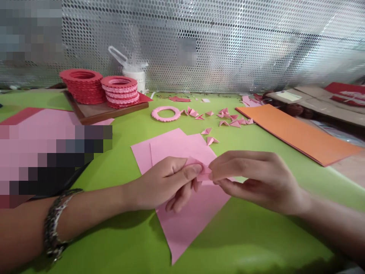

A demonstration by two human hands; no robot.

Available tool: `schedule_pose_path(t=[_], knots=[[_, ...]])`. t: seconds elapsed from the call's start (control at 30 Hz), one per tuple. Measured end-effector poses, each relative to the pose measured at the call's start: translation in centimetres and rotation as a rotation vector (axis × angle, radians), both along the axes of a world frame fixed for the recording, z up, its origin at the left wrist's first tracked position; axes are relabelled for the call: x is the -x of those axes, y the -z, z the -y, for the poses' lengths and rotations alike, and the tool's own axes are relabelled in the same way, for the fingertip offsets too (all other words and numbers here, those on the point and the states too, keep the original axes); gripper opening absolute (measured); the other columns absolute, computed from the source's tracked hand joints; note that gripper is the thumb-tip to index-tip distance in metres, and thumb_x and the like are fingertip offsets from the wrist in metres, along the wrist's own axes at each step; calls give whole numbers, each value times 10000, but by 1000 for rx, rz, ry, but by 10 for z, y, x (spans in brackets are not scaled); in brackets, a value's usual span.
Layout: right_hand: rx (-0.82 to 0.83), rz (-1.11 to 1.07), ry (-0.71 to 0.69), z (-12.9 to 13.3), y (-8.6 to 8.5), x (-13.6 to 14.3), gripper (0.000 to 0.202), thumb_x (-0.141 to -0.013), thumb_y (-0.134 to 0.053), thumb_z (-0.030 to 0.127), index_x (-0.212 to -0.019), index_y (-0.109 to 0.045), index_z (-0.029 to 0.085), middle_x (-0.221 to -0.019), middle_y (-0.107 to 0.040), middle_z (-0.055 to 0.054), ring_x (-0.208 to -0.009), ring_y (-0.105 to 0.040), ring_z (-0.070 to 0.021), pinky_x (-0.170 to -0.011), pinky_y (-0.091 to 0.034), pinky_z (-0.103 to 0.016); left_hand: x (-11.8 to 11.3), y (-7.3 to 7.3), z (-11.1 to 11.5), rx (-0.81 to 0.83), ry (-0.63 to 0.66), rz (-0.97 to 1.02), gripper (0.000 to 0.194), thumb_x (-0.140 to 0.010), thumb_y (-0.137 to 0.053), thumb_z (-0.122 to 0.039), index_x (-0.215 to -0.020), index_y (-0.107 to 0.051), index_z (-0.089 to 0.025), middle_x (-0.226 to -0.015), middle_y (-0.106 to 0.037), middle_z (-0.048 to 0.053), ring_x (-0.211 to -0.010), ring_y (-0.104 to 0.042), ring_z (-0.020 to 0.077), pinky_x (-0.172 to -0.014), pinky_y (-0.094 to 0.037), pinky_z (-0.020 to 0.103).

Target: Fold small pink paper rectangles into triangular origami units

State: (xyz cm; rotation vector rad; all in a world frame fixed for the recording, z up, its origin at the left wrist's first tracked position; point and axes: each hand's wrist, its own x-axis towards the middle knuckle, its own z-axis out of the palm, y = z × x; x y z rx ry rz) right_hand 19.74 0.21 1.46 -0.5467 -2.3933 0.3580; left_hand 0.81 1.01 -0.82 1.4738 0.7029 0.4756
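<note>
My left hand (168, 182) pinches a small piece of pink paper (203, 174) between thumb and fingers. From the other side, the fingertips of my right hand (251, 177) are closed on the right edge of the same piece. Both hands are above overlapping pink paper sheets (188, 224) lying on the green tabletop (265, 236). Beyond the sheets lie several small folded pink pieces (211, 140) and a pink paper ring (165, 113). How the held piece is folded is partly hidden by my fingers.
A wooden tray (114, 113) at the back left bears red rings (85, 87) and red-and-pink rings (121, 93), with a white container (137, 78) behind. Orange sheets (299, 131) lie at right, near cardboard (322, 101). More pink sheets (48, 118) are at left. A perforated metal panel (216, 45) stands behind.
</note>
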Motion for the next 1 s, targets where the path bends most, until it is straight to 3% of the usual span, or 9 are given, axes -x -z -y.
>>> schedule_pose_path(t=[0.27,0.57,0.7,0.87,1.0], knots=[[-31,25,-68,-4,-1,-3,127,-762,-564,44,-868,-581,112,-811,-639,-69,-784,-602,-97,-686,-500,-194,2,-1,-3,28,105,41,370,-904,-279,-329,-657,-492,-153,-321,-414,-79,-299,-328,50,-372,-306,154],[395,-127,116,0,5,5,53,-780,-552,158,-735,-551,131,-608,-611,-9,-551,-569,-91,-519,-465,-207,1,-4,0,69,202,66,356,-928,-226,-242,-798,-536,-127,-452,-470,-50,-385,-392,43,-403,-347,116],[478,-177,159,4,7,8,67,-765,-546,152,-707,-513,142,-570,-563,12,-514,-533,-87,-485,-437,-208,0,-4,1,12,219,12,333,-920,-242,-231,-765,-514,-119,-525,-504,-29,-395,-393,38,-389,-348,118],[457,-172,168,4,8,9,80,-767,-496,85,-751,-471,160,-565,-524,40,-503,-499,-68,-471,-407,-182,-1,-4,1,-84,224,-65,354,-910,-265,-216,-673,-506,-111,-589,-545,-7,-433,-422,32,-428,-365,123],[289,-124,184,5,8,8,125,-743,-494,28,-749,-480,152,-616,-526,29,-536,-485,-59,-490,-409,-165,-1,0,1,-89,115,-24,202,-869,-400,-234,-715,-492,-139,-645,-554,-32,-458,-482,33,-434,-391,127]])
